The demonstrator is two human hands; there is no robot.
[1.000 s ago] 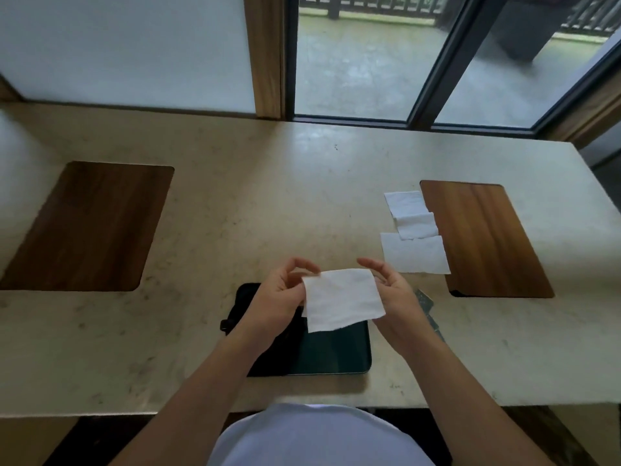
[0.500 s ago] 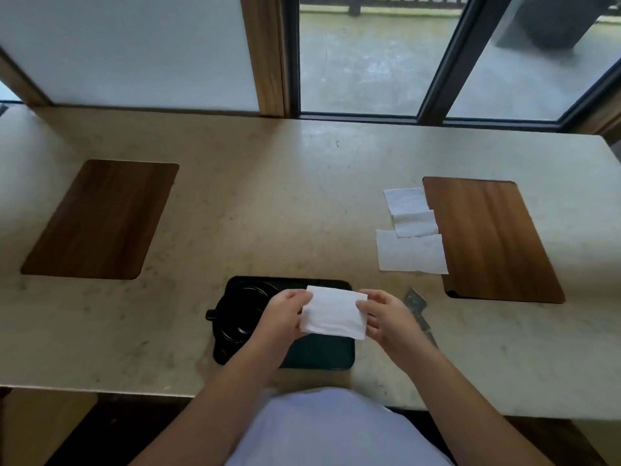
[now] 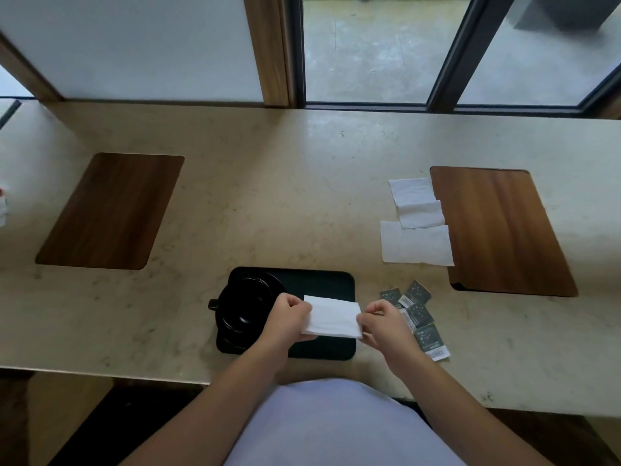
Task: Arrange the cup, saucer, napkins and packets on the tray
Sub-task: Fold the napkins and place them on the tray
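Both hands pinch napkin (image 3: 332,316), long axis left-right.

Just one head cam here, wide-angle, looking forward and steeply down.

It sits above the person's chest, close over the near edge of the bench (image 3: 302,196), so both forearms come in from the bottom. It faces the window (image 3: 369,48) at the far side, and the lens bends the bench edges.

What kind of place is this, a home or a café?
Probably a café or hotel: a long stone counter under big windows has inset wooden mats, and there's a serving tray with sugar-style packets beside it.
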